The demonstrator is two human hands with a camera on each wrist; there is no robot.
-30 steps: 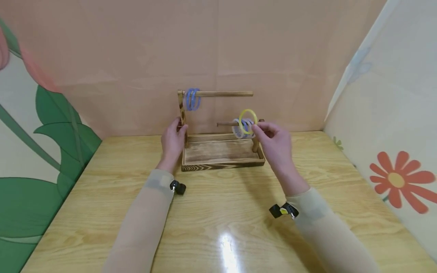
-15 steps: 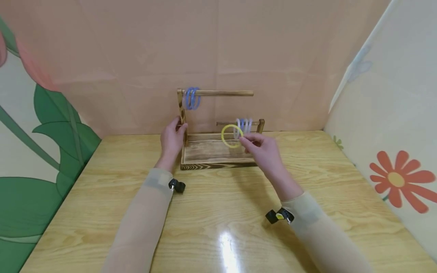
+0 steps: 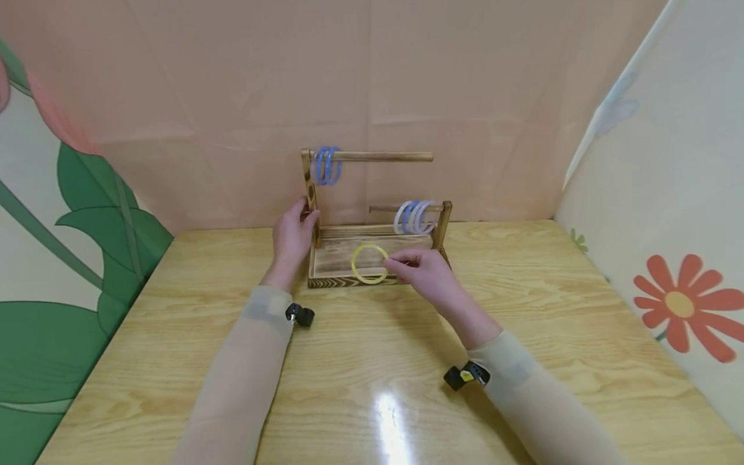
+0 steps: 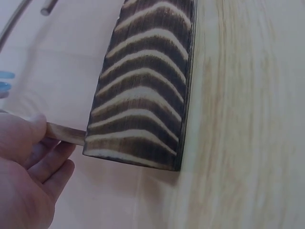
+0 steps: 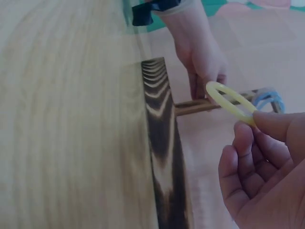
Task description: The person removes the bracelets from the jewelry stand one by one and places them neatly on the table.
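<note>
One yellow ring (image 3: 369,263) was pinched by the right hand (image 3: 427,274) — the rack's post (image 3: 309,187) gripped by the left hand (image 3: 292,240) — two blue rings (image 3: 327,166) hung above.

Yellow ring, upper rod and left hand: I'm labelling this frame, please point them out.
yellow ring (image 3: 355,270), head view, left side of band.
upper rod (image 3: 383,157), head view, mid-length.
left hand (image 3: 293,240), head view, back.

Your left hand (image 4: 24,176) grips a thin wooden post (image 4: 64,133) where it joins the striped, dark-grained base (image 4: 145,90), which lies on the pale tabletop (image 4: 248,119). Blue rings (image 4: 5,81) show at the left edge.
</note>
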